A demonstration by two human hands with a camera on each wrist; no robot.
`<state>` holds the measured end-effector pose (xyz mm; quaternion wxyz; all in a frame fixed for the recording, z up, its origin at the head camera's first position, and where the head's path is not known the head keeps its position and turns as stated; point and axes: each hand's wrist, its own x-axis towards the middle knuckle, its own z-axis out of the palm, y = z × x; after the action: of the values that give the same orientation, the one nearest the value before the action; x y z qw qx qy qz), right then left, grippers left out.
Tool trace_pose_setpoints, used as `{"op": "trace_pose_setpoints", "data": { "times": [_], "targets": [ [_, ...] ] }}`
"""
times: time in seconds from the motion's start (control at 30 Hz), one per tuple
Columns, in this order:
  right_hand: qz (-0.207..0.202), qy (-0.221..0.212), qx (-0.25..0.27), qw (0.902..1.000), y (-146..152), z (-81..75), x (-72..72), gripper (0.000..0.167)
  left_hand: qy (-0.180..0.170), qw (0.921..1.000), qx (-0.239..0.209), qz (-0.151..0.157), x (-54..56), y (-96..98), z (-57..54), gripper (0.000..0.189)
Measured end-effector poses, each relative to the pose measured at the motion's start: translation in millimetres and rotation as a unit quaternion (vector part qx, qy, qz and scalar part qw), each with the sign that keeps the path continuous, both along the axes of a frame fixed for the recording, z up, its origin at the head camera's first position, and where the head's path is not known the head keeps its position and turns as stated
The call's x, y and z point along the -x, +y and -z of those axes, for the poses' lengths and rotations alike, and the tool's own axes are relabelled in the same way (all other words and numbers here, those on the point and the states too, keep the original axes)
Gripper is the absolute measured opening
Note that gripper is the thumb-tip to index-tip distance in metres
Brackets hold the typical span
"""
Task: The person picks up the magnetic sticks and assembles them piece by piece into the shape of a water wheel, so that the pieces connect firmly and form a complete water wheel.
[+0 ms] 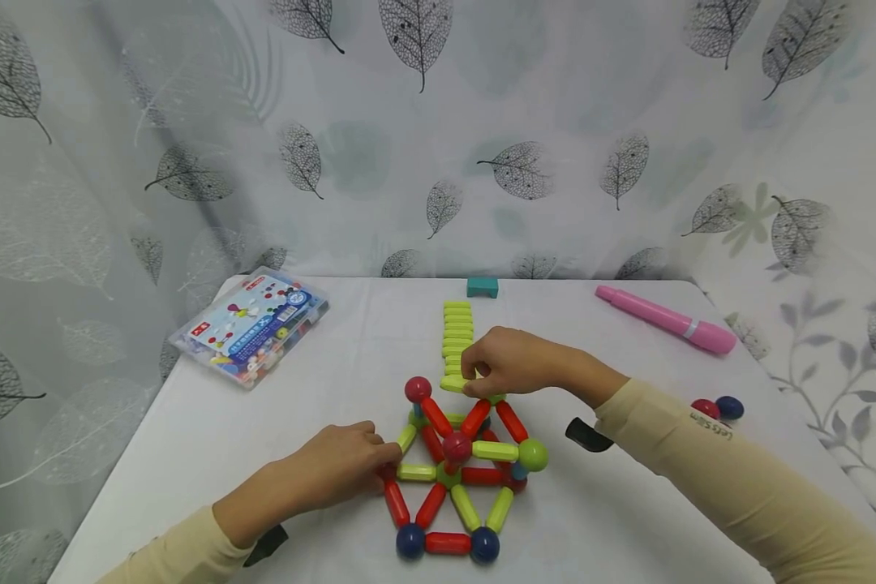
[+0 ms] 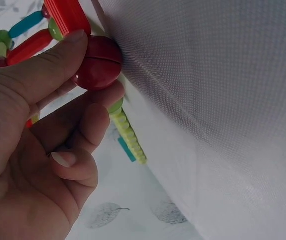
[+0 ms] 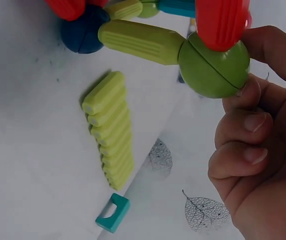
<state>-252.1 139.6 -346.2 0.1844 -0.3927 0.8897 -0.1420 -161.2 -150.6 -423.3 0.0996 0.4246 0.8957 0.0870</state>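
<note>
A frame of magnetic sticks and balls (image 1: 448, 474) in red, green, blue and yellow-green stands on the white table. At its left side my left hand (image 1: 336, 466) pinches a red ball (image 2: 100, 62), thumb above and index finger beneath, beside a red stick (image 2: 67, 20). My right hand (image 1: 514, 362) reaches over the far side of the frame. Its fingers grip a green ball (image 3: 215, 65), from which a yellow-green stick (image 3: 140, 41) and a red stick (image 3: 222, 22) run. The right thumb is mostly hidden in the right wrist view.
Behind the frame lies a row of yellow-green sticks (image 1: 457, 328), with a teal block (image 1: 483, 287) past its far end. A clear case with a printed cover (image 1: 251, 324) is at the back left. A pink pen-shaped object (image 1: 664, 318) and loose balls (image 1: 730, 407) lie to the right.
</note>
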Motion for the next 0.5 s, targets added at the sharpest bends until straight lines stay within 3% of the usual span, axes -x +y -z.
{"op": "trace_pose_setpoints", "data": {
  "times": [0.17,0.27,0.37,0.5],
  "targets": [
    [-0.006,0.008,-0.004,0.9999,-2,0.0,-0.6,0.009,-0.020,0.9997,0.002,-0.015,0.0,0.3,-2.4,0.033],
    [-0.006,0.010,-0.004,0.9999,-2,0.0,-1.3,0.009,-0.039,0.9974,-0.004,-0.060,0.8,-0.9,-8.6,0.043],
    [-0.004,0.011,-0.004,0.9999,-1,-0.3,-2.2,0.009,-0.053,0.9908,-0.037,-0.118,2.0,-2.3,-19.0,0.061],
    [-0.001,0.012,-0.005,0.9999,-1,-1.7,-3.2,0.009,-0.054,0.9852,-0.088,-0.137,3.3,-1.0,-28.3,0.082]
  ]
}}
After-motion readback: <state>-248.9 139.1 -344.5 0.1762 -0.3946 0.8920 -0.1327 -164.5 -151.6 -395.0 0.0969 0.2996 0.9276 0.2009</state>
